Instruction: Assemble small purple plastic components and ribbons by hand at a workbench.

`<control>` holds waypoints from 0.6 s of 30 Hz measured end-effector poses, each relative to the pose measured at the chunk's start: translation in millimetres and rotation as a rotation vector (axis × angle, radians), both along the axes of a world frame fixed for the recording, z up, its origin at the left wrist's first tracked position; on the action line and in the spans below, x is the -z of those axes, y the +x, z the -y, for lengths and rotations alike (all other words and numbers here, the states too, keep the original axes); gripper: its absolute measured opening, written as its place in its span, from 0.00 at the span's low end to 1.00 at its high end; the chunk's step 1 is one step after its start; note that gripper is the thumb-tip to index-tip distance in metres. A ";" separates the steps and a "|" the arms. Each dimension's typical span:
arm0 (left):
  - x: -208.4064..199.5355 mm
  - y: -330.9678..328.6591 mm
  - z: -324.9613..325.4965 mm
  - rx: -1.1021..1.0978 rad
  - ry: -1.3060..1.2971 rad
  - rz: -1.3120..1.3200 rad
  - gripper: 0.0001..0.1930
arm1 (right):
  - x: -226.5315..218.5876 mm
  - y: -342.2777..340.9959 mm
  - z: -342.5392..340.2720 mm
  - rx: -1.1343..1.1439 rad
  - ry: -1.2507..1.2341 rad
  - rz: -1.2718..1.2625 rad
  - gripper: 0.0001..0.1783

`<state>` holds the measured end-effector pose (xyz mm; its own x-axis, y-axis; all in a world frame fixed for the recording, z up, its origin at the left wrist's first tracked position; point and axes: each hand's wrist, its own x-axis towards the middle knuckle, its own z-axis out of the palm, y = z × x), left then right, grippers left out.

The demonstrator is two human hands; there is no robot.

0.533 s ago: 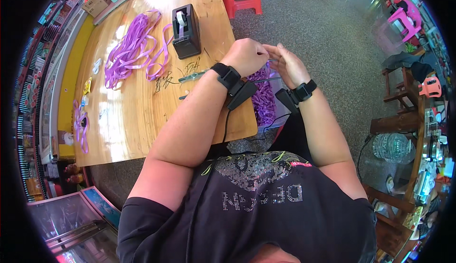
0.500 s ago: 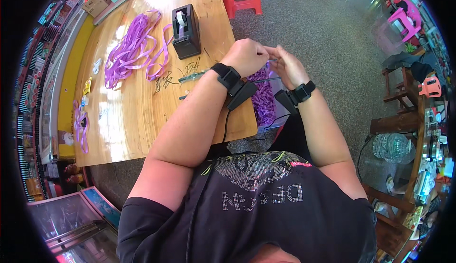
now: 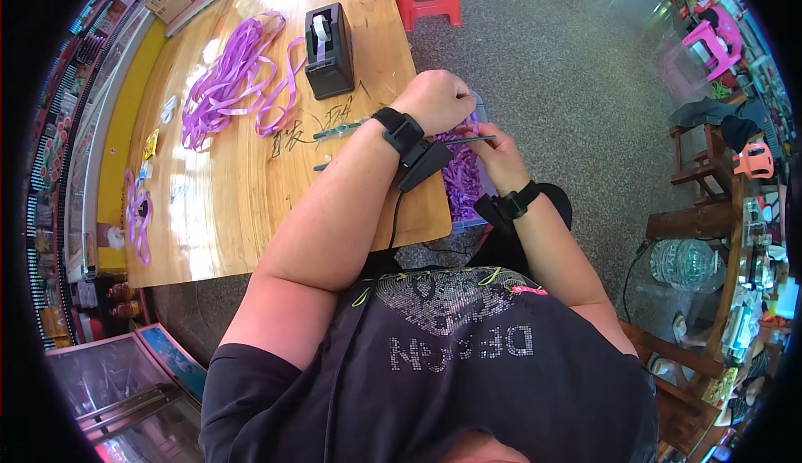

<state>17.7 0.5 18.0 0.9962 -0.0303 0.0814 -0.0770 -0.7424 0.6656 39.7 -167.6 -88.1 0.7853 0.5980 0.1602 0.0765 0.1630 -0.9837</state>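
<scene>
Grips indiscernible, the rod past the worktop's right edge is reached by the right hand, lowered from the left hand.

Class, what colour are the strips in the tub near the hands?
The strips are purple, best seen in the head view.

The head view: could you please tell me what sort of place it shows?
Probably a small shop used partly as a workspace: crowded shelves line the left side, a glass-topped cabinet stands at lower left, and purple ribbon lies heaped on a wooden table.
</scene>
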 end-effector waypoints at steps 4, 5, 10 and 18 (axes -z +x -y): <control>-0.7 -1.7 0.1 -0.001 -0.068 -0.058 0.12 | -11.5 -0.4 -3.2 0.096 -0.031 0.088 0.08; 1.2 -1.2 -0.6 -0.006 -0.034 -0.024 0.12 | -15.1 -4.1 -5.7 0.104 0.022 -0.008 0.08; 2.1 -0.5 -1.1 -0.004 -0.026 -0.017 0.13 | -14.6 -2.4 -1.3 0.110 0.014 -0.125 0.06; -3.8 -2.4 1.3 0.004 -0.028 -0.069 0.13 | -12.0 -7.7 -9.5 0.174 0.185 -0.059 0.06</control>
<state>15.3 -0.8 21.8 0.9994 -0.0330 0.0131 -0.0329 -0.7233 0.6897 32.0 -158.1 -76.1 0.8850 0.4177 0.2057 0.0630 0.3303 -0.9418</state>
